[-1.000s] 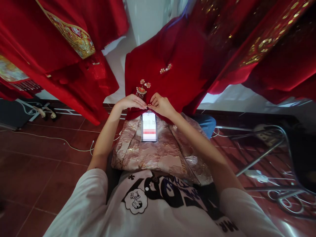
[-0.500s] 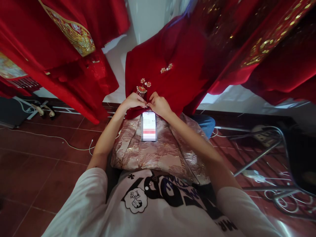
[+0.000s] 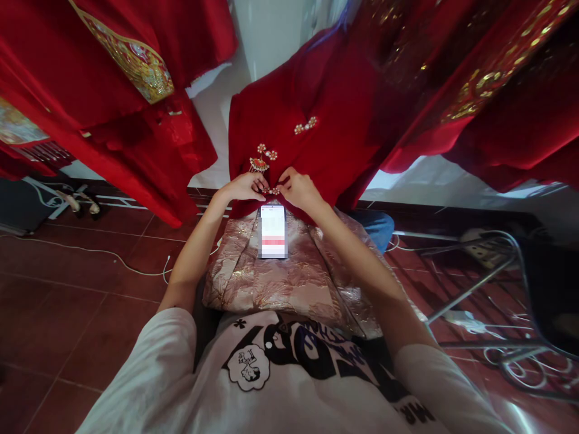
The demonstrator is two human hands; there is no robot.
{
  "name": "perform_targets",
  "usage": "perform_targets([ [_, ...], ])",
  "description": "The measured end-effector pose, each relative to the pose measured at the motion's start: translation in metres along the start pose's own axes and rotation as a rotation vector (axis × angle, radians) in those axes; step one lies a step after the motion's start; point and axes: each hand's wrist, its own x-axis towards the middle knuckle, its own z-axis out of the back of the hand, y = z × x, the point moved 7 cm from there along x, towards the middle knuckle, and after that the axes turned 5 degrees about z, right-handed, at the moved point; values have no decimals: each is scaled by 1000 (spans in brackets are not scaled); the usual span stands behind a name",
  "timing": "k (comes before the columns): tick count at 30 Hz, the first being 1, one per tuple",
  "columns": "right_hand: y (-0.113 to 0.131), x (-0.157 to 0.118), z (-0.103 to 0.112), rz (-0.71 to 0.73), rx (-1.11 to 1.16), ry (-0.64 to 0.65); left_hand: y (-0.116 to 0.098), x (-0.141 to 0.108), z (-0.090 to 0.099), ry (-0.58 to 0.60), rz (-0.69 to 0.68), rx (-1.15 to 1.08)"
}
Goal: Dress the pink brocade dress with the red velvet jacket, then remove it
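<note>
A red garment (image 3: 335, 138) hangs down to my lap. Near its lower edge sits a small beaded clasp (image 3: 272, 191), between my two hands. My left hand (image 3: 248, 185) has its fingers closed at the clasp's left end. From the right, my right hand (image 3: 298, 188) pinches at the other end. Just above is a fan-shaped brooch (image 3: 259, 164) with beaded flowers, and further up a second flower clasp (image 3: 306, 125). A lit phone (image 3: 273, 232) lies below my hands on a shiny pinkish fabric (image 3: 271, 289) across my lap.
More red garments (image 3: 136, 138) with gold embroidery hang at the left and upper right. A metal-framed chair (image 3: 520, 271) stands at the right. A white cable (image 3: 113, 256) runs over the tiled floor, and gold shoes (image 3: 81, 204) are at the left.
My hands have moved slightly apart, the right one to the right, and more of the beaded clasp shows between them. The phone's screen display has changed.
</note>
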Motion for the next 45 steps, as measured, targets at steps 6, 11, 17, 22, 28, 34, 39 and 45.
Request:
perform_targets([
  [6, 10, 0, 32, 22, 131, -42, -22, -7, -1, -74, -168, 330],
  [11, 10, -6, 28, 14, 205, 23, -20, -4, -16, -94, -186, 455],
  [17, 17, 9, 30, 76, 337, 68, -23, -2, -18, -159, -262, 466],
  [22, 7, 15, 35, 33, 519, -16, -26, -5, -13, -187, -302, 349],
  [28, -15, -4, 27, -69, 602, -19, -30, -7, -6, -230, -273, 314],
  [34, -28, -13, 37, -65, 630, -65, -28, -5, -8, -159, -254, 387],
  [39, -31, -17, 41, -41, 615, -56, -25, -2, -11, -178, -241, 386],
  [45, -33, -20, 44, -65, 620, -58, -25, -4, -10, -204, -265, 326],
])
